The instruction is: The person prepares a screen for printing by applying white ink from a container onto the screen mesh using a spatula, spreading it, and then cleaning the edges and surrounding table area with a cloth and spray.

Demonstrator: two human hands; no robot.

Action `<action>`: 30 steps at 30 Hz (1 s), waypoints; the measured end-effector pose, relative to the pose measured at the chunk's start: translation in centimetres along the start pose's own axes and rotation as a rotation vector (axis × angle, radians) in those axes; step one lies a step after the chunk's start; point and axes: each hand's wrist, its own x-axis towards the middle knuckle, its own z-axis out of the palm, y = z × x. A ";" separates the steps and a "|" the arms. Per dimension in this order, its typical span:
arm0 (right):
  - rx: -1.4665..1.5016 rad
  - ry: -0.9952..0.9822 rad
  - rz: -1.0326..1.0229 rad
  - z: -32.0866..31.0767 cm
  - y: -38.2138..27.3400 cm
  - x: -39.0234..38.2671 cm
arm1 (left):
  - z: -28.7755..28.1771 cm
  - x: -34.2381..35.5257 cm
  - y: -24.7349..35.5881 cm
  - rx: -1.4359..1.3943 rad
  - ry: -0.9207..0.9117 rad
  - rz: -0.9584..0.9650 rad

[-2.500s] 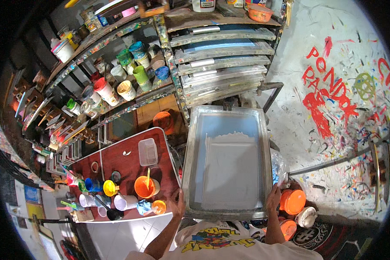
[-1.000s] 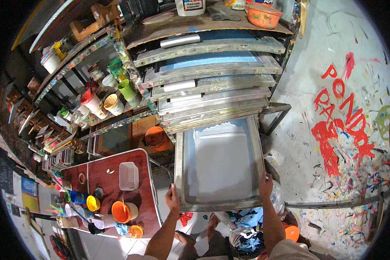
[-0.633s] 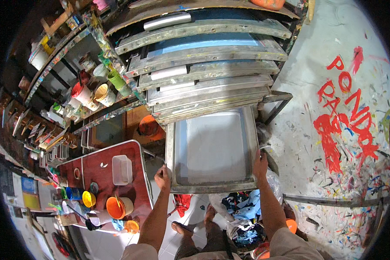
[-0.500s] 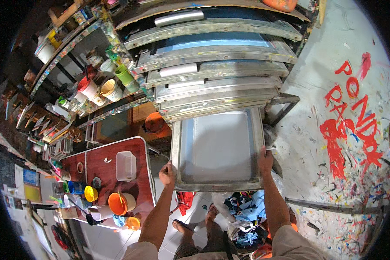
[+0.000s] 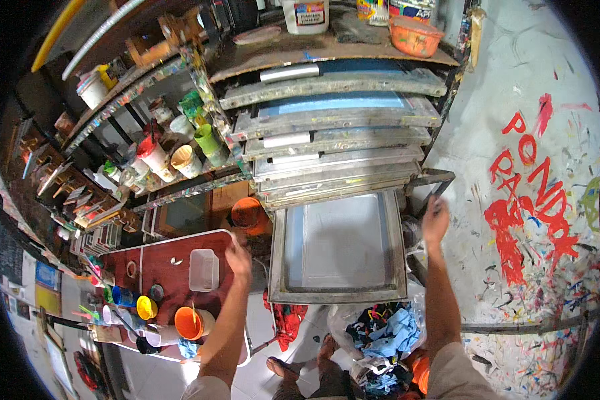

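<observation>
A screen-printing frame [image 5: 395, 253] with a pale mesh juts out at the bottom of a rack, below a stack of similar screen frames [image 5: 340, 121]. Neither of my hands touches it. My left hand [image 5: 239, 259], a little blurred, is off its left side, above the edge of the red table; its fingers are loosely bent and nothing shows in them. Off the frame's right side, my right hand [image 5: 436, 223] is raised close to the rack's metal bracket [image 5: 440, 179], with its fingers apart and nothing visible in them.
The red table [image 5: 167, 250] at left holds a clear plastic tub [image 5: 204, 270], an orange paint pot [image 5: 191, 323] and a yellow cup [image 5: 147, 307]. Paint containers [image 5: 155, 159] line a shelf. Below the frame stands a bag of cloth scraps [image 5: 387, 330]. A paint-splattered wall [image 5: 473, 267] is at right.
Both hands have let go of the screen frame and moved outward and up, the left over the table, the right toward the bracket. My view has tilted up, showing the rack's top shelf.
</observation>
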 end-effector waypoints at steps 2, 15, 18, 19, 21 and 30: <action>0.301 0.160 -0.109 -1.5 -4.9 7.9 | -0.2 1.5 11.1 -0.223 0.001 0.251; 0.915 -0.728 0.665 2.8 -20.1 28.9 | 0.2 12.3 32.7 -0.328 -0.431 -0.173; 0.821 -0.644 0.658 -1.3 -18.3 27.0 | 1.0 8.9 34.7 -0.346 -0.412 -0.205; 0.756 -0.583 0.640 -3.1 -18.3 25.4 | 0.3 6.4 34.9 -0.306 -0.449 -0.129; 0.720 -0.617 0.549 -7.4 -18.7 22.2 | -2.1 3.4 34.0 -0.320 -0.499 -0.051; 0.655 -0.348 0.502 -27.7 -18.1 4.2 | -13.0 -15.3 29.2 -0.387 -0.325 0.110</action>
